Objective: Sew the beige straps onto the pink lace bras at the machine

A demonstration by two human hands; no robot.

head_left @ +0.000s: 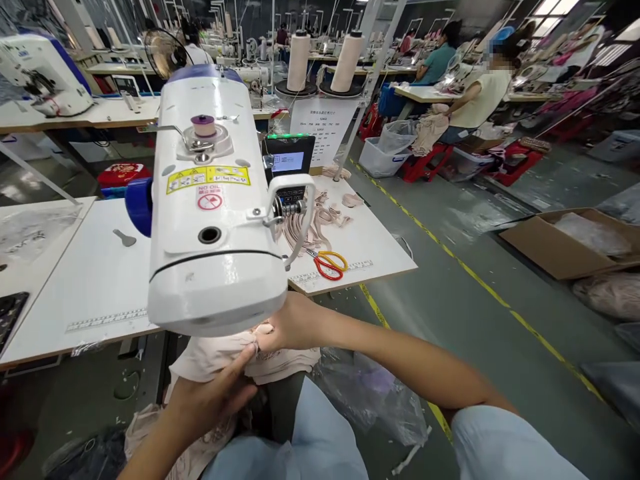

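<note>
A white sewing machine [217, 227] stands directly before me, its head hiding the needle area. Just below its front end, my right hand [290, 325] is closed on a pale beige piece of fabric [207, 357], fingers partly hidden by the machine head. My left hand [213, 397] grips the same fabric from the near side, with its index finger stretched along it towards my right fingertips. Folds of the fabric spread to both sides of my hands. More beige cloth [140, 433] hangs below my left forearm.
On the white table [385, 250] lie scissors [330, 265] with red and yellow handles and a heap of beige strips [315, 223]. A control screen [290, 162] and thread cones [299, 63] stand behind. A clear plastic bag [375, 393] lies below right. Co-workers sit farther back.
</note>
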